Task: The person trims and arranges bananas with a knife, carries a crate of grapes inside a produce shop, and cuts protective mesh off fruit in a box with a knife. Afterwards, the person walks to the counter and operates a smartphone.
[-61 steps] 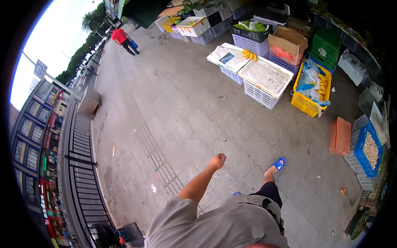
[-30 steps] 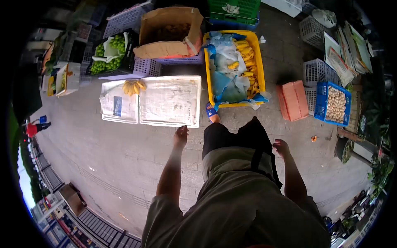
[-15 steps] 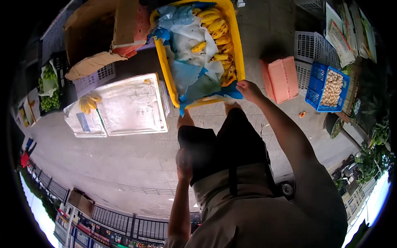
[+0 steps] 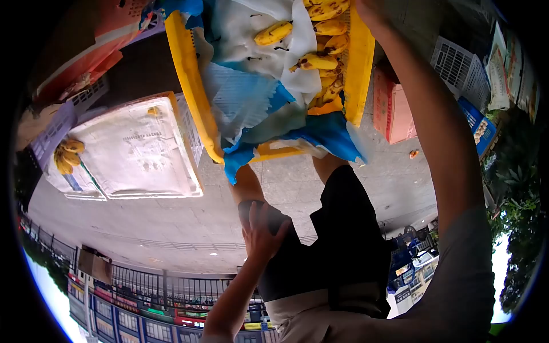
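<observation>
A yellow crate [image 4: 359, 91] lined with blue and white sheets [image 4: 251, 94] stands in front of my legs. Along its right side lie several spotted bananas [image 4: 329, 43]. One loose banana [image 4: 273, 33] rests on the white lining. My right hand [image 4: 370, 12] is at the crate's right rim, near the top edge of the view. Its fingers are mostly out of sight, so whether they grip the rim cannot be told. On my left knee, over the black shorts [image 4: 354, 228], lies my left hand [image 4: 263, 231] with fingers spread and nothing held.
Left of the crate, a white foam box lid [image 4: 143, 154] carries a small bunch of bananas [image 4: 68, 155]. A pink carton [image 4: 394, 108], a white basket [image 4: 457, 66] and a blue crate [image 4: 477, 123] stand on the right. A railing [image 4: 166, 288] runs behind me.
The view has come closer to the crate as my body leans forward. My right hand has moved from the crate's near right corner up along its right side. My left hand now lies spread on the knee.
</observation>
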`<state>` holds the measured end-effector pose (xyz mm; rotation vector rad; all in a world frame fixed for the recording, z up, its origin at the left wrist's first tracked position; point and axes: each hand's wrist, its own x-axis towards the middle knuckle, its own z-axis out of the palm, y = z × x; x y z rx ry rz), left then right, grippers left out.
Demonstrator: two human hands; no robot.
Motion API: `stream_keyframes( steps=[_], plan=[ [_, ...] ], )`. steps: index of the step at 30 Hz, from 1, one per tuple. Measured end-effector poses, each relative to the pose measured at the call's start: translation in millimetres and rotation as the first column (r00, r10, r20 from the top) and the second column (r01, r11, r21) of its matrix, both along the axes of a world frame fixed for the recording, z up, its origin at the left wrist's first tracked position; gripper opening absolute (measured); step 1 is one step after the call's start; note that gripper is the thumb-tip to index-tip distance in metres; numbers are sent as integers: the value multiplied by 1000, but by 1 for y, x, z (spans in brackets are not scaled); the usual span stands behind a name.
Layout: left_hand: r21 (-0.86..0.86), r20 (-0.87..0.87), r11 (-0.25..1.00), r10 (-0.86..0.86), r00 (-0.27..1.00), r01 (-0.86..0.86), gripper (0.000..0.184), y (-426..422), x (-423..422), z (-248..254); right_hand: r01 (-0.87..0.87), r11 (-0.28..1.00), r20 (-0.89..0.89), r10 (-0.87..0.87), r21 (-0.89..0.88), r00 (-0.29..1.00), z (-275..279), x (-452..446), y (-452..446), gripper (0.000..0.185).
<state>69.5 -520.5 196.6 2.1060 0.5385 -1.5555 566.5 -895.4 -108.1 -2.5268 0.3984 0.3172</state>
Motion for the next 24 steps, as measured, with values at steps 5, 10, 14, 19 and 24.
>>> stream_keyframes(
  steps=[5,10,14,19,24],
  plan=[
    [45,82,999,-5,997,2,73,10,42,6,261,909,-145,-225,324,964,7,27,53,48],
    [57,185,998,-32,982,21,60,32,59,0,608,503,-403,-463,614,790,32,30,81,36],
    [79,233,997,-26,972,8,53,48,63,0,669,344,-530,-418,659,738,56,34,96,26],
    [91,280,996,-41,959,16,49,61,71,1,641,463,-422,-494,612,760,61,26,96,20],
    [87,290,996,-29,956,4,46,68,69,-1,820,312,-638,-516,480,571,78,40,101,25]
  ],
)
